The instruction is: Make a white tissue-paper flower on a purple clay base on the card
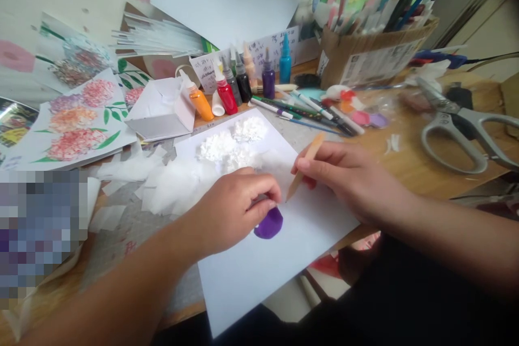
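Note:
A white sheet of paper [284,259] lies in front of me on the desk. On it are clumps of crumpled white tissue [233,146] and a purple blob [270,224]. My left hand [235,205] rests on the sheet with fingers curled in a pinch just above the purple blob; what it pinches is hidden. My right hand [344,175] grips a thin wooden stick [305,166], its pointed tip down near the sheet close to the left fingertips.
Small paint bottles [239,84] stand behind the sheet beside a white box [162,111]. Pens [308,108] lie at centre right, large scissors [462,130] at far right, a cardboard box of brushes [373,48] behind. Flower pictures [77,119] and loose tissue pieces [133,184] lie left.

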A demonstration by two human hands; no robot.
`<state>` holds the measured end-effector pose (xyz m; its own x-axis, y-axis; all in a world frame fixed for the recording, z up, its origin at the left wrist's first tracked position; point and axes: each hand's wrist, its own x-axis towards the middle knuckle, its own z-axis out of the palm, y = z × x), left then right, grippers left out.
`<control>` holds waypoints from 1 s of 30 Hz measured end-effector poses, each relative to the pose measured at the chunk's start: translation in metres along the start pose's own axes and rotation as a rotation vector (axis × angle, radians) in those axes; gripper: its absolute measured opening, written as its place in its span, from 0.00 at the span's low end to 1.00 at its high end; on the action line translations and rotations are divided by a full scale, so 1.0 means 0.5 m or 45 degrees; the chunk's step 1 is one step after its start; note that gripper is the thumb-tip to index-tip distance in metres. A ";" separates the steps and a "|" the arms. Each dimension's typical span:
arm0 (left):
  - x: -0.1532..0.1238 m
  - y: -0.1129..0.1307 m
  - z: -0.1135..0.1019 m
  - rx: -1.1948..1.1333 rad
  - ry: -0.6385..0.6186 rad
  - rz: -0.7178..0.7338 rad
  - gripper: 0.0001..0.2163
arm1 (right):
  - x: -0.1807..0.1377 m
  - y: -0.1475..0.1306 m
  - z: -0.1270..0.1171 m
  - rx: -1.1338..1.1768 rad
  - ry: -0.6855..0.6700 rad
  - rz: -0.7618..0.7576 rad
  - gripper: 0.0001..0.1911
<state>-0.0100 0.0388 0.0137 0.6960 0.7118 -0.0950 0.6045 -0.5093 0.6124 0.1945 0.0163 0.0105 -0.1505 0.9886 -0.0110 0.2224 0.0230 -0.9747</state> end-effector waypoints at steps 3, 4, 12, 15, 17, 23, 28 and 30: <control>0.000 -0.001 0.001 0.066 0.026 0.035 0.05 | 0.000 -0.001 0.002 -0.004 -0.017 -0.017 0.11; 0.001 -0.002 0.002 0.090 0.036 0.037 0.05 | 0.000 0.000 0.004 -0.011 -0.018 -0.020 0.11; 0.002 -0.002 0.001 0.231 0.093 0.081 0.05 | -0.001 0.002 0.016 -0.050 -0.046 -0.106 0.11; 0.000 -0.004 -0.001 0.285 0.119 0.116 0.06 | -0.001 0.003 0.018 -0.099 -0.057 -0.103 0.11; 0.000 -0.006 -0.001 0.300 0.117 0.129 0.06 | -0.001 0.004 0.020 -0.112 -0.060 -0.106 0.11; 0.001 -0.006 0.001 0.198 0.101 0.107 0.06 | -0.001 0.003 0.020 -0.108 0.005 -0.102 0.12; -0.001 -0.002 0.000 -0.088 0.214 -0.108 0.04 | -0.002 0.001 0.013 -0.110 0.082 -0.068 0.12; -0.001 -0.001 0.000 -0.100 0.269 -0.124 0.03 | -0.002 0.001 0.009 -0.109 0.141 -0.071 0.12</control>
<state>-0.0105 0.0386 0.0135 0.5344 0.8452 0.0045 0.6271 -0.4001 0.6683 0.1902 0.0148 0.0090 -0.0589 0.9957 0.0720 0.2989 0.0864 -0.9503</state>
